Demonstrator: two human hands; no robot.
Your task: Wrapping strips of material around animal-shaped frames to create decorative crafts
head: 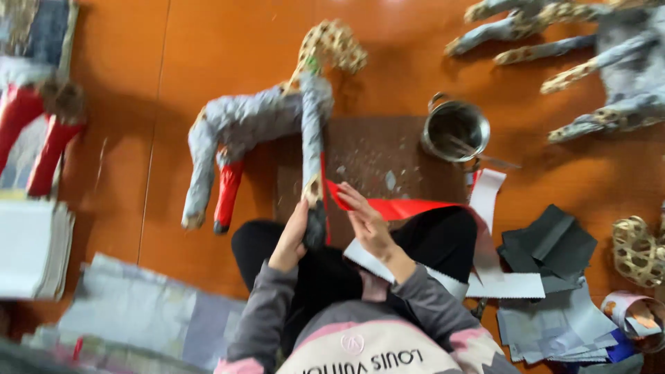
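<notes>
The left hand (291, 239) is closed around the lower end of one leg of the paper-covered animal figure (263, 114). The right hand (367, 221) is laid flat, fingers extended, on a sheet of red paper (402, 206), pressing it beside that same leg. The two hands are held close together, with only the leg between them.

The figure is used as the landmark. It lies on its side on the orange floor (222, 41), its grey body just beyond the hands. One of its legs is already covered in red (227, 194), and a bare woven bamboo part (334, 43) is exposed at its far end. A dark brown mat (374, 149) lies under its held leg. A metal pot (455, 130) stands to the right of the figure, at the mat's corner. Further to the right, sheets of dark grey paper (551, 242) are piled, and a second grey figure (609, 62) lies well apart at the upper right. To the left of the figure, a red-legged figure (34, 131) and a stack of white sheets (31, 249) are seen, both blurred.
</notes>
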